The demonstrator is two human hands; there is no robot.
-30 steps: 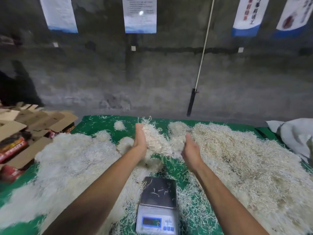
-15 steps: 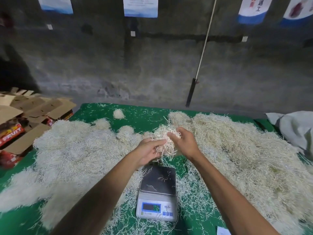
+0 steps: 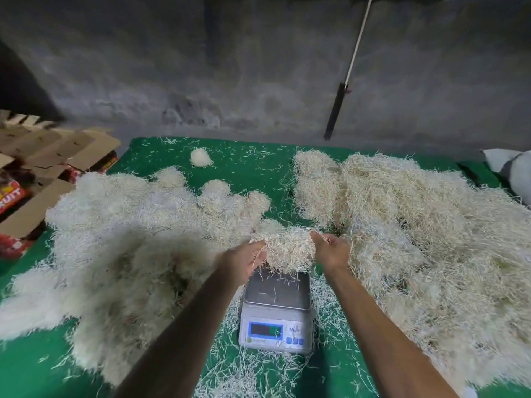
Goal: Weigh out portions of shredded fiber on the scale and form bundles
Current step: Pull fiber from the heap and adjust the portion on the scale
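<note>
change: half a second back the clump of fiber (image 3: 288,248) was held higher and farther beyond the scale (image 3: 276,308); now it hangs just above the scale's far edge, strands trailing toward the platform.
meaning: i judge the portion is about to be set down for weighing; the display digits are too blurred to read.
left grip: the left hand (image 3: 243,261) cups the clump's left side, fingers curled into the fiber.
right grip: the right hand (image 3: 332,252) holds the clump's right side, fingers bent round it.
task's thing: the clump sits between both hands, above the far end of the scale, apparently not yet resting on it.
platform: only a few stray strands lie on it.
around: a pale fluffy heap (image 3: 123,239) lies left of the scale, a coarser loose pile (image 3: 416,225) right of it, both on the green table (image 3: 244,165); a small ball (image 3: 201,157) sits well beyond the scale.
also: cardboard boxes (image 3: 43,168) far left of the scale.
in the way: loose strands crowd the scale's sides and could touch the platform.
</note>
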